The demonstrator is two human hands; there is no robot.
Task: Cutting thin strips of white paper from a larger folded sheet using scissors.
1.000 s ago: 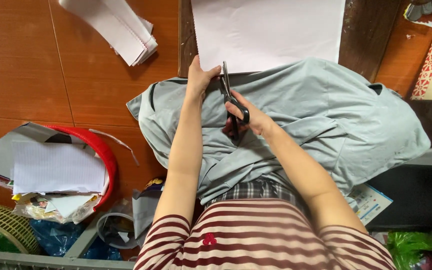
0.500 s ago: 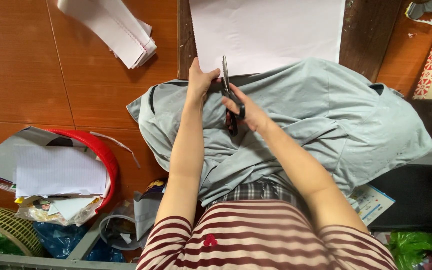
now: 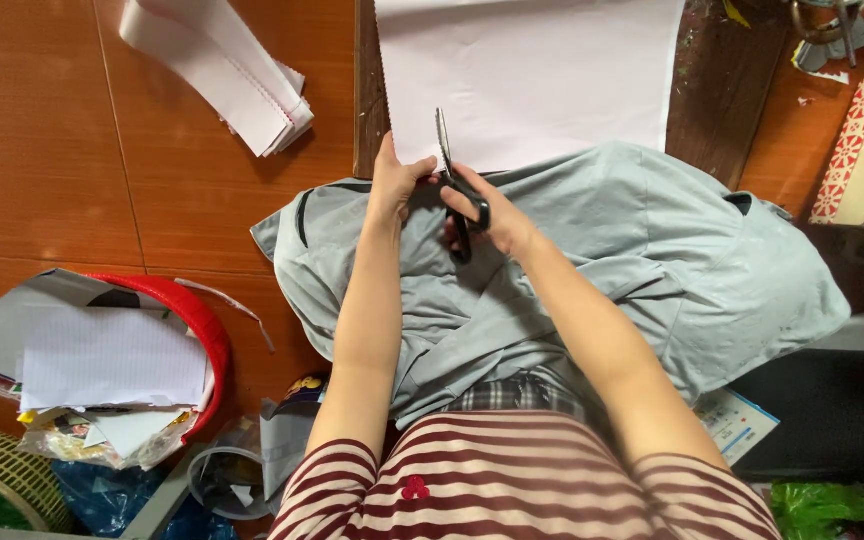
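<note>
The right hand (image 3: 497, 215) gripped scissors (image 3: 449, 165) at thin, floppy paper (image 3: 532, 80), whose near edge the left hand (image 3: 392, 185) pinched, likely steadying it.

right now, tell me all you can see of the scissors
The black-handled metal scissors sit in the right hand, fingers through the loops. The slim grey blades point away from the person, up onto the near edge of the large white paper sheet. The left hand holds that paper edge just beside the blades.
</note>
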